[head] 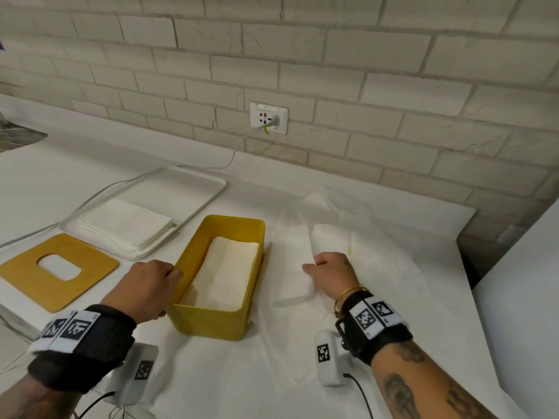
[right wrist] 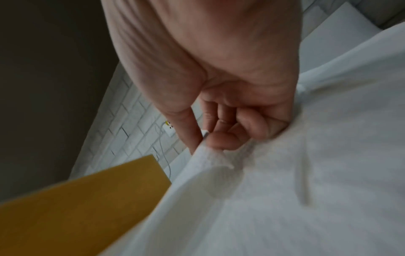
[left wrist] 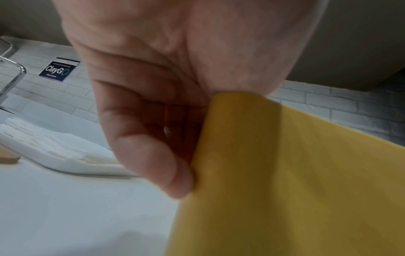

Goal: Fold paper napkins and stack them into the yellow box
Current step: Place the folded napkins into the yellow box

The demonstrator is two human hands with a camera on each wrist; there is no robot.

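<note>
Left hand (head: pixel 148 287) gripping near-left rim of yellow box (head: pixel 211 322), thumb outside wall, box mid-worktop holding folded napkins (head: pixel 223 273), right hand (head: pixel 329 269) pinching napkin (head: pixel 295 267) edge just right of box, napkin stack (head: pixel 127 225) on tray (head: pixel 199 189), left edge

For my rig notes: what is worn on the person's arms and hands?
Both wrists carry black bands with white tags printed in black square codes and a white camera block with a black cable. The right wrist has a gold bangle; that forearm is tattooed. Both hands are bare.
</note>
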